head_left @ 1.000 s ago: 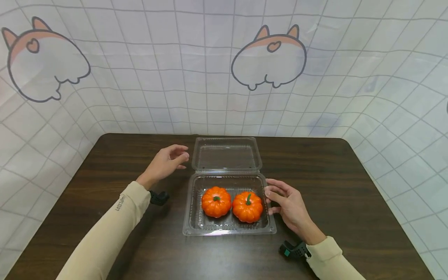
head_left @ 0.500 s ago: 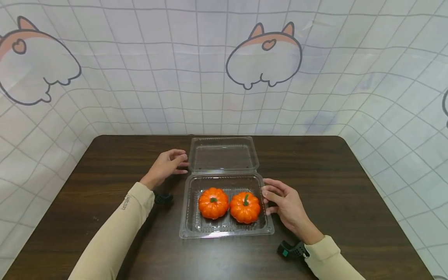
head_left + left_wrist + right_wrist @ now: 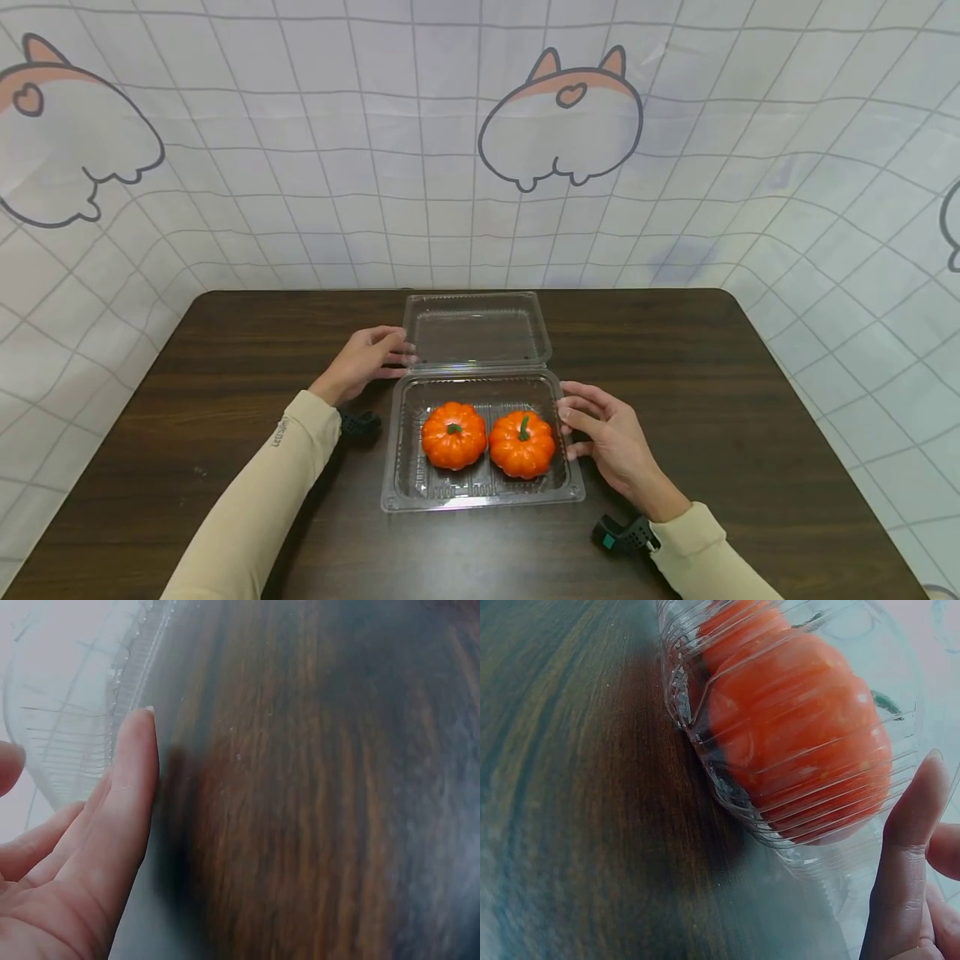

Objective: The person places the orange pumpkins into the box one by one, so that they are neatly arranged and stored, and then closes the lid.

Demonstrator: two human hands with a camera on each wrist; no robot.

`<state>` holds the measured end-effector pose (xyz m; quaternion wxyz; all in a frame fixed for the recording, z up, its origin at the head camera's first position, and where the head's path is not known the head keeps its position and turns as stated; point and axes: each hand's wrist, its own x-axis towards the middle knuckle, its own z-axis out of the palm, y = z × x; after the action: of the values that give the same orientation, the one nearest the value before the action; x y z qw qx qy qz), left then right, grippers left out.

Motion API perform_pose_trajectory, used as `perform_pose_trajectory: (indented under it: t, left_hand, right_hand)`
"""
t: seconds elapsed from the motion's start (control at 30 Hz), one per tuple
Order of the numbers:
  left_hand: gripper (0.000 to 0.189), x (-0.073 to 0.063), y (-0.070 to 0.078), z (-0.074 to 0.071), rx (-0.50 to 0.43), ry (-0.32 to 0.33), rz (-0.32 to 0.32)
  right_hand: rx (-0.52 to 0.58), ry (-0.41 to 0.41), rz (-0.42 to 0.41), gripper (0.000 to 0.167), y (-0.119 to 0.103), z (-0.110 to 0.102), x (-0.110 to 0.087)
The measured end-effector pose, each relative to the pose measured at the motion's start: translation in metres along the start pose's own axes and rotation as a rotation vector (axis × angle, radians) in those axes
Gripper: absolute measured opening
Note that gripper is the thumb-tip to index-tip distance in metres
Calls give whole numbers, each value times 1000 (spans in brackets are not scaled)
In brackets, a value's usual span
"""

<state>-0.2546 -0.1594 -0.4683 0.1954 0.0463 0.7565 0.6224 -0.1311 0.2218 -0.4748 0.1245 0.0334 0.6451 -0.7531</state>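
Note:
A clear plastic clamshell container (image 3: pixel 480 504) stands on the table with its lid (image 3: pixel 476 325) laid back behind the base. Inside the base two orange pumpkins (image 3: pixel 453 436) with green stems sit side by side. My left hand (image 3: pixel 363 362) is at the lid's left edge near the hinge, its fingers loosely bent and their tips overlapping the plastic edge. At the base's right side, my right hand (image 3: pixel 615 437) holds the rim, the thumb over it and other fingertips lower against the wall. In the right wrist view the pumpkin (image 3: pixel 795 735) shows through the ribbed wall.
The dark wood-grain table (image 3: pixel 675 350) reaches back to a white grid-patterned backdrop (image 3: pixel 420 183) with cartoon drawings. A black strap device is on each wrist, below light sleeves (image 3: pixel 262 500).
My left hand has moved a little right and nearer, from beside the lid to touching distance at its edge. The right hand stays at the rim; the whole view shifts slightly.

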Motion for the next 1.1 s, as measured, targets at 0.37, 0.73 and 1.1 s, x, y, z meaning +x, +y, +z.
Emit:
perform_pose_trajectory:
  t: [0.37, 0.73, 1.1]
  left_hand:
    - [59, 9, -3, 4, -69, -17, -64]
    - [56, 15, -1, 2, -143, -52, -46]
    - [56, 16, 6, -3, -159, -62, -22]
  right_hand:
    - [-5, 5, 8, 53, 1, -1, -1]
    - [-9, 7, 3, 53, 0, -1, 0]
    - [-16, 6, -5, 53, 0, -1, 0]
